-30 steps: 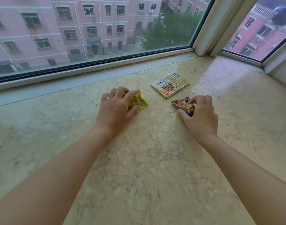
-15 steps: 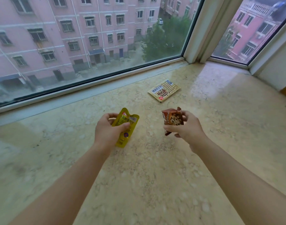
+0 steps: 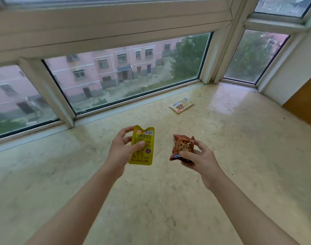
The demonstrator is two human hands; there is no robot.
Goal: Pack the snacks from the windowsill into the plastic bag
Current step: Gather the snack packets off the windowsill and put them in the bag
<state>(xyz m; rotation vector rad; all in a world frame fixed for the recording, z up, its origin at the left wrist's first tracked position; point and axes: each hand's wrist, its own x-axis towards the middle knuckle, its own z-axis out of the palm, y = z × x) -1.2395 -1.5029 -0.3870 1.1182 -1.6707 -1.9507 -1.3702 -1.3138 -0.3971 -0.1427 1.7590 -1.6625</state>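
My left hand (image 3: 122,150) pinches a yellow snack packet (image 3: 142,145) upright above the marble windowsill (image 3: 151,200), thumb on its front. My right hand (image 3: 198,156) holds a brown snack packet (image 3: 182,147) upright, fingers curled round its lower edge. A third, flat beige packet (image 3: 181,104) lies on the sill farther back, near the window. No plastic bag is in view.
Window glass and white frames (image 3: 220,55) run along the back and right of the sill. A brown wooden panel (image 3: 303,101) stands at the far right edge.
Both hands lifted their packets off the sill and drew them toward me, turning them upright. My view has tilted up, showing more of the window.
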